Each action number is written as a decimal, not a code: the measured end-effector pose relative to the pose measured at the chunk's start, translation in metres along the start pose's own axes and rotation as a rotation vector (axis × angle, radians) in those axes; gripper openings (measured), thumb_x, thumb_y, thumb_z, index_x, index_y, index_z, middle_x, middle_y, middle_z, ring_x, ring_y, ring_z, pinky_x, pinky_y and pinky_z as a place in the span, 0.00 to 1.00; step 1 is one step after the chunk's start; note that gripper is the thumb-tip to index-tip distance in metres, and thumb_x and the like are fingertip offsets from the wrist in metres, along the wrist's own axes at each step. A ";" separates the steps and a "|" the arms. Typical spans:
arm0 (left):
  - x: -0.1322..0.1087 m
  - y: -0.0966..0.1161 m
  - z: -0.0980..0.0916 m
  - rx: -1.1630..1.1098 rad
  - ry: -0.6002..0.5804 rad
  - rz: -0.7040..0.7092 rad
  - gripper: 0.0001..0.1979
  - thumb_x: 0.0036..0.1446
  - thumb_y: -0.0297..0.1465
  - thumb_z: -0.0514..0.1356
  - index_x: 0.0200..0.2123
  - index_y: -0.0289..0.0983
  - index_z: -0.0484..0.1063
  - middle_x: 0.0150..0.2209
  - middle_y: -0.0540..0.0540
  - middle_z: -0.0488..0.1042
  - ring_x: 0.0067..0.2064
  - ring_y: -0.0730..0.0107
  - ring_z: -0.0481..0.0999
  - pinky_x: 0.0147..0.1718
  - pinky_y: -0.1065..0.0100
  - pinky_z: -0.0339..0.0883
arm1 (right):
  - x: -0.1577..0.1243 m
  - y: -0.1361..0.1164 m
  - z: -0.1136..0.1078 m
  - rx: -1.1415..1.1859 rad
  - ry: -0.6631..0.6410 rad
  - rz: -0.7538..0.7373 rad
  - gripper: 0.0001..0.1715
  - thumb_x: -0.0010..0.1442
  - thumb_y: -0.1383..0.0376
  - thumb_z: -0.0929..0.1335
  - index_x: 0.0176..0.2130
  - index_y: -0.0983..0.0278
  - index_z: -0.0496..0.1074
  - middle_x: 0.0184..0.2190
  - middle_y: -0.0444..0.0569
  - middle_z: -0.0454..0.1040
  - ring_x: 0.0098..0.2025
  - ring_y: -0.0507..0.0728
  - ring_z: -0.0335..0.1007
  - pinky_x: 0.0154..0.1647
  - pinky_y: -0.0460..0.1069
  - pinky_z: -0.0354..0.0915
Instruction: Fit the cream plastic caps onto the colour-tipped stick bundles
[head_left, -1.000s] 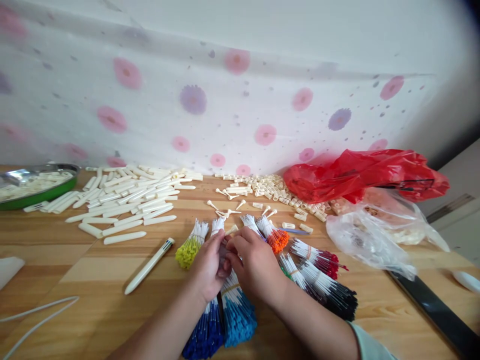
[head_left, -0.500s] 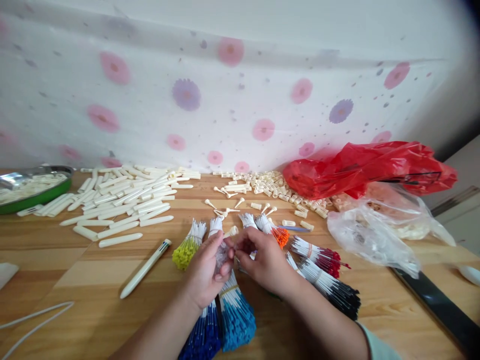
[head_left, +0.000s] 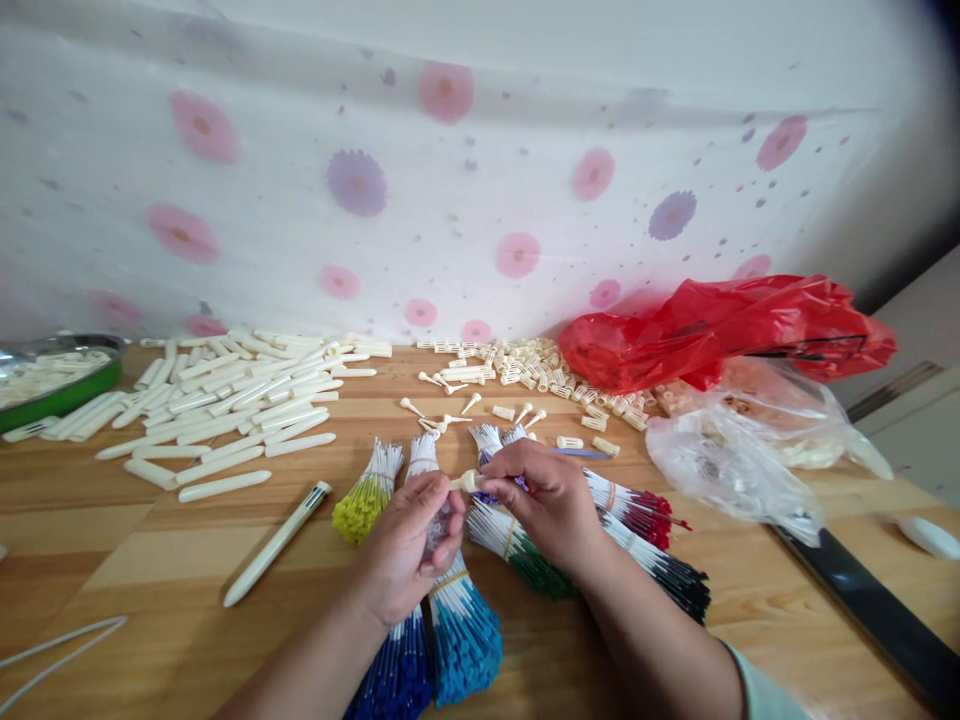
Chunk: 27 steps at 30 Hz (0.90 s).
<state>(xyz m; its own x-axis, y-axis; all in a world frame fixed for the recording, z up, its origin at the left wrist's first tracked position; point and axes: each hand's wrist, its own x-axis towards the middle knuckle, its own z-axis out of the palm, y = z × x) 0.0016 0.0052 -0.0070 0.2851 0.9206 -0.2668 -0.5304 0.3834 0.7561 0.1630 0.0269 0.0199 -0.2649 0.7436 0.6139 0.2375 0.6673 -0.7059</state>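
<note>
One green tray (head_left: pixel 71 392) sits far left; beside it lies a heap of cream barrels (head_left: pixel 225 410), too many to count; one assembled pen (head_left: pixel 277 543) lies alone on the table (head_left: pixel 150 600); the left hand (head_left: pixel 405 550) has its fingers (head_left: pixel 450 535) curled shut around a small translucent piece (head_left: pixel 439 520); the right hand (head_left: pixel 551 500) pinches a cream tip (head_left: pixel 466 481) narrowly, between both hands; seven refill bundles (head_left: pixel 461 630) fan beneath them; one red bag (head_left: pixel 720 325) and one clear bag (head_left: pixel 727 460) sit at the right.
</note>
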 end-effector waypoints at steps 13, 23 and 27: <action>0.002 -0.003 0.000 0.116 0.072 0.075 0.16 0.48 0.40 0.64 0.24 0.34 0.65 0.18 0.54 0.65 0.13 0.86 0.57 0.11 0.81 0.41 | -0.004 -0.003 0.008 -0.410 -0.109 0.094 0.17 0.65 0.62 0.58 0.26 0.63 0.62 0.23 0.46 0.65 0.26 0.52 0.61 0.27 0.46 0.57; 0.001 -0.002 0.000 0.156 0.091 0.086 0.16 0.48 0.40 0.64 0.24 0.34 0.66 0.19 0.54 0.65 0.14 0.86 0.58 0.11 0.81 0.45 | -0.005 -0.001 0.008 -0.451 -0.157 0.169 0.17 0.64 0.60 0.58 0.26 0.63 0.62 0.22 0.45 0.65 0.24 0.52 0.60 0.26 0.45 0.55; 0.001 -0.002 0.000 0.144 0.102 0.114 0.15 0.49 0.40 0.64 0.25 0.35 0.66 0.20 0.54 0.66 0.14 0.86 0.58 0.11 0.81 0.44 | -0.006 0.000 0.009 -0.361 -0.157 0.109 0.14 0.64 0.60 0.59 0.30 0.63 0.64 0.27 0.47 0.68 0.28 0.52 0.63 0.30 0.44 0.58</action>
<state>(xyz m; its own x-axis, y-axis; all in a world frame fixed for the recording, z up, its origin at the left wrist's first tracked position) 0.0025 0.0055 -0.0089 0.1434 0.9630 -0.2280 -0.4329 0.2682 0.8606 0.1565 0.0223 0.0129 -0.3528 0.8142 0.4611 0.5776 0.5772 -0.5772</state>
